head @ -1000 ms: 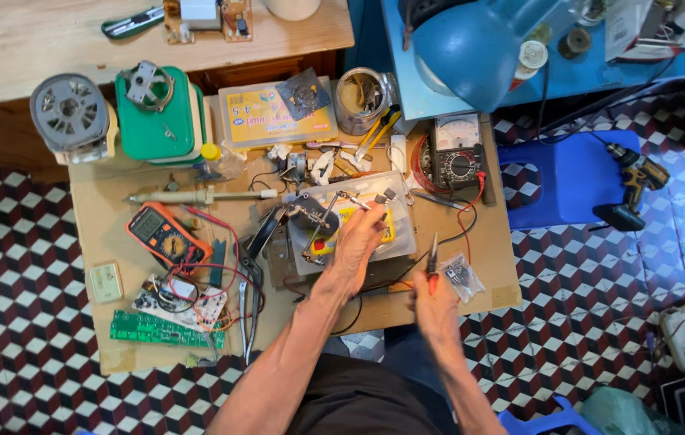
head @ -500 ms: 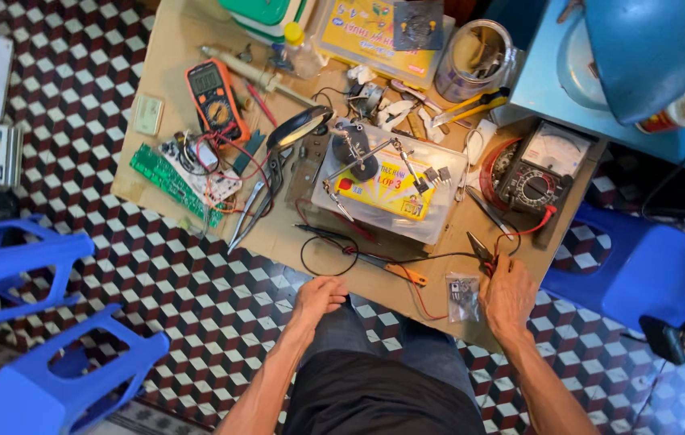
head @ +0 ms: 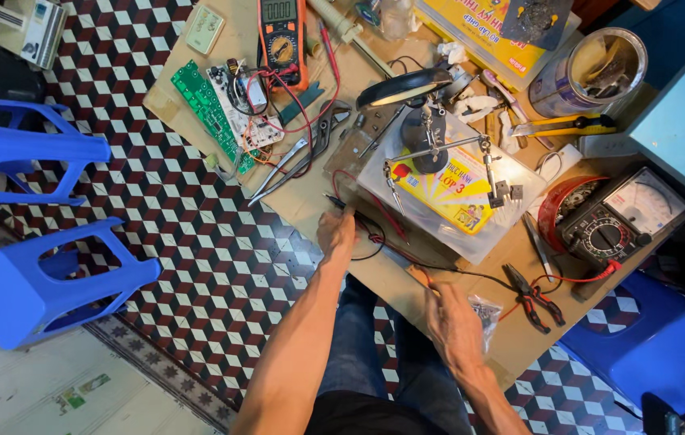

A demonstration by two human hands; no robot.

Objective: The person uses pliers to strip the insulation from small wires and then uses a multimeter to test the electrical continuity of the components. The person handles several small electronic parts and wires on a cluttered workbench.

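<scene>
Only the head view here, looking straight down on a cluttered wooden counter (head: 511,346). The left hand (head: 337,235) sits at the near edge of the counter with its grip pinched shut on the black probe lead (head: 358,216), fingertips right on the thin handle where the wires run off it. The right hand (head: 455,326) rests further along the same near edge, fingers curled over the red and black wires (head: 471,278); I honestly can't tell if it's gripping them or just lying on top. Those leads look light, floppy and thin, so I'd say hold them by the stiff probe body, not the cord, which would just snag on stuff. Just beside the right hand there's a small clear bag of parts (head: 486,310) and red-handled pliers (head: 534,296). Toward the middle stands a helping-hands magnifier stand (head: 431,133) on a yellow box in plastic (head: 455,193), which looks fiddly and easy to tip. Near the right edge sits an analog meter (head: 620,221), the far edge has an orange digital multimeter (head: 282,36), and a green circuit board (head: 209,113) lies at the left corner. The floor is checkered tile (head: 197,258), with two blue plastic stools (head: 28,217) off the left side.
</scene>
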